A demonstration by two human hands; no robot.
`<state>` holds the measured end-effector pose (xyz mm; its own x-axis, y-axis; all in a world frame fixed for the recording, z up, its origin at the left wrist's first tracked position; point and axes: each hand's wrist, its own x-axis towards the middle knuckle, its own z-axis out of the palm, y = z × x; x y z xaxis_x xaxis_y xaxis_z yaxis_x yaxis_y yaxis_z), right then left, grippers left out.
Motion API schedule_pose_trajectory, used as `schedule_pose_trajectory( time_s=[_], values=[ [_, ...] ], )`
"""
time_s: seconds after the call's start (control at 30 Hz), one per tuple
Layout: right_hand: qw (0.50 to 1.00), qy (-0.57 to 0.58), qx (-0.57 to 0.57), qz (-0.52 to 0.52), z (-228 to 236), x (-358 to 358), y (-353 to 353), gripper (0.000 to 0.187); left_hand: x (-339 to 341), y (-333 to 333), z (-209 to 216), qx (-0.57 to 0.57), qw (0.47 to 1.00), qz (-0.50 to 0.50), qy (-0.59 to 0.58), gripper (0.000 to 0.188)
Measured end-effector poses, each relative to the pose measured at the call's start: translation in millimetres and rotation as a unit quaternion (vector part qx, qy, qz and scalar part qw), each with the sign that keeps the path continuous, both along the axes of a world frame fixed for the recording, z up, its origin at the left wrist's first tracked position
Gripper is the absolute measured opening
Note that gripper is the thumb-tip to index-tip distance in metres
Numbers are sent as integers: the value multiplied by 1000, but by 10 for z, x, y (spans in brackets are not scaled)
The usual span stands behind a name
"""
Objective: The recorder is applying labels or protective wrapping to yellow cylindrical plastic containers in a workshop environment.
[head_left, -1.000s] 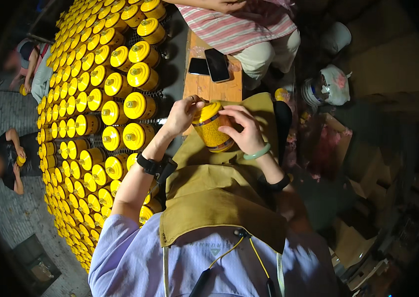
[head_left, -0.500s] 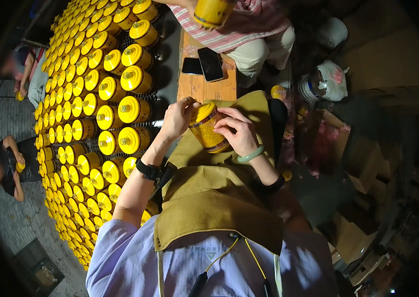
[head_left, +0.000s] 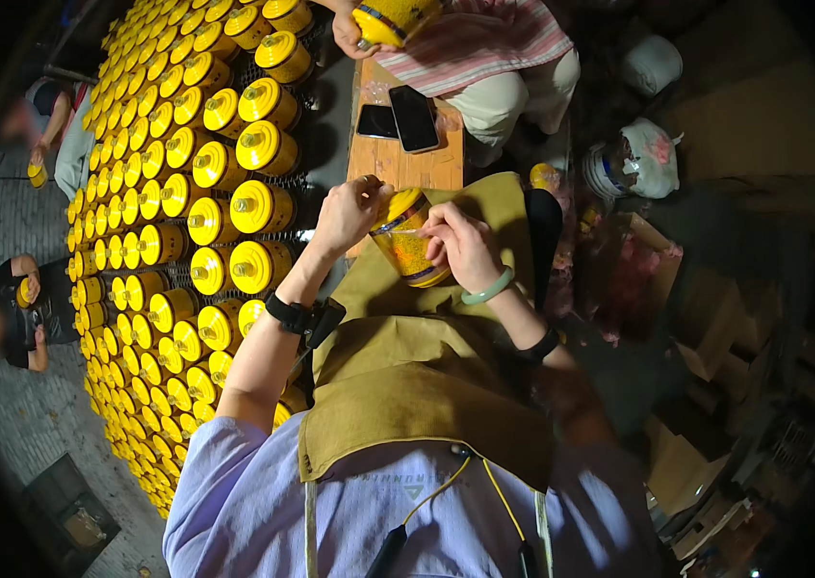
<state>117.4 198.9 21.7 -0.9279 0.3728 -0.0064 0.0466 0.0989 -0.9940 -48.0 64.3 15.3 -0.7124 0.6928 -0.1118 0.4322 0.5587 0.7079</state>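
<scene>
The wooden bench (head_left: 383, 159) is taken as the landmark. One yellow lidded canister (head_left: 422, 260) is located at the near end of the bench, over the olive apron (head_left: 398, 337), and is tilted with its lid toward the bench. The left hand (head_left: 348, 220) is placed at the lid; its grip is drawn in, thumb and fingertips brought close together at the lid's edge, and what is pinched there cannot be told. The right hand (head_left: 465, 249) is placed against the canister's side; its grip is also drawn in, fingers bent and bunched. A thin glossy strip (head_left: 401, 231) is seen across the canister at these fingertips; whether it is held cannot be told.

On the bench, two phones (head_left: 414, 118) are laid, one partly over the other. To the left of the bench, rows of yellow canisters (head_left: 261, 267) with knobbed lids are set out. At the far end of the bench, a second canister (head_left: 396, 17) is held by a co-worker's hand (head_left: 351, 34). To the right of the bench, a bucket (head_left: 602, 173) bearing a white plastic bag (head_left: 653, 169) is noted.
</scene>
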Motion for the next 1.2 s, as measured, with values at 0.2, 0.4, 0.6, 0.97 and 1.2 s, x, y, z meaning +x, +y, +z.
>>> schedule_pose_trajectory(
  time_s=[0.2,0.4,0.6,0.97,1.2],
  values=[
    [991,52,115,-42,54,127,-55,7,-101,-29,-61,-12,996,66,54,33],
    [979,-49,160,114,-372,441,-125,28,-117,-39,52,261,879,209,-340,35],
    [935,108,-248,-231,-50,-236,749,43,-128,-59,274,310,862,111,-385,29],
    [928,-80,334,-148,-78,289,627,16,-381,-576,297,291,888,319,-156,29],
    [904,-129,304,-270,-976,750,620,48,-1043,-2638,688,264,788,461,311,16]
  ],
)
